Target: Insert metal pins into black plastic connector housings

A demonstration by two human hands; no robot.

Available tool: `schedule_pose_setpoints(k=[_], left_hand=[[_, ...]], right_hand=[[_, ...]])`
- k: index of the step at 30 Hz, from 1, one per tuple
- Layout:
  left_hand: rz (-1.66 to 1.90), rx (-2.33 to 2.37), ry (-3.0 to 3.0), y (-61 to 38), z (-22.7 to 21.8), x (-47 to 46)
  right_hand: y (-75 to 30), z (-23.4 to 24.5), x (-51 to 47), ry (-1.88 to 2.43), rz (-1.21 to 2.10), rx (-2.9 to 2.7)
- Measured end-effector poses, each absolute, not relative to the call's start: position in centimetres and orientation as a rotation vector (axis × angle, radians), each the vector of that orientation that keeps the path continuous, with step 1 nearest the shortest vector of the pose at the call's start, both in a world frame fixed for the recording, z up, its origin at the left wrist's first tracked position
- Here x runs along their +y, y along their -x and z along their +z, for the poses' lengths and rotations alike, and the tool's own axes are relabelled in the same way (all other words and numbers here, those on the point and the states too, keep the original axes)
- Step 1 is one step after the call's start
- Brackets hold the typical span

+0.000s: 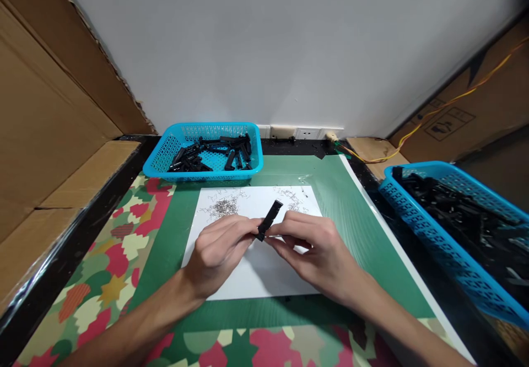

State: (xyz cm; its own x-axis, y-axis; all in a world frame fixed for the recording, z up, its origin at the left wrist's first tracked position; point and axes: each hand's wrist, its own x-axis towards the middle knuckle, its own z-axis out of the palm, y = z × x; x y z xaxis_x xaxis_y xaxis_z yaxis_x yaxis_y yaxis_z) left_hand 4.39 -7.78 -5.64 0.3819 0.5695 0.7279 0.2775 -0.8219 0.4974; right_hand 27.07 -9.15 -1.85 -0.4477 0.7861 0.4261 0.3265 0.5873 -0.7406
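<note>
The left hand (pixel 221 248) grips the lower end of a slender, tilted black plastic piece (pixel 271 216) above a rectangular white paper sheet (pixel 264 276); the right hand (pixel 316 243) narrows beside it, its hold unclear. Beyond lie heaped silvery wire bits (pixel 224 207), then a blue perforated plastic basket (pixel 202 176).

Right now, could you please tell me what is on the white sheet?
Thin metal pieces lie in two scattered clusters; what the left hand and right hand cover cannot be seen.
</note>
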Motion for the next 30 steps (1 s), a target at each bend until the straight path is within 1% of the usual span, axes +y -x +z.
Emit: schedule_pose_setpoints(k=[7, 11, 18, 24, 30], left_hand=[[1.373, 0.767, -2.374, -4.2, -5.9, -7.7], [1.359, 0.790, -2.371, -4.1, -5.9, -7.8], [1.319, 0.975, -2.152, -4.4, -6.6, -8.1], [1.192, 0.962, -1.990, -4.7, -6.4, -8.3], [1.090, 0.953, -1.926, -4.9, -6.3, -8.3]], right_hand=[[-27.2, -2.0, -9.1, 0.917, 0.790, -2.068], [-27.2, -2.0, -9.0, 0.926, 0.764, -2.072], [-28.1, -1.3, -8.3, 0.989, 0.849, -1.979], [-28.7, -2.2, -7.8, 0.916, 0.559, -2.030], [-28.9, -3.0, -7.5, 0.810, 0.359, -2.144]])
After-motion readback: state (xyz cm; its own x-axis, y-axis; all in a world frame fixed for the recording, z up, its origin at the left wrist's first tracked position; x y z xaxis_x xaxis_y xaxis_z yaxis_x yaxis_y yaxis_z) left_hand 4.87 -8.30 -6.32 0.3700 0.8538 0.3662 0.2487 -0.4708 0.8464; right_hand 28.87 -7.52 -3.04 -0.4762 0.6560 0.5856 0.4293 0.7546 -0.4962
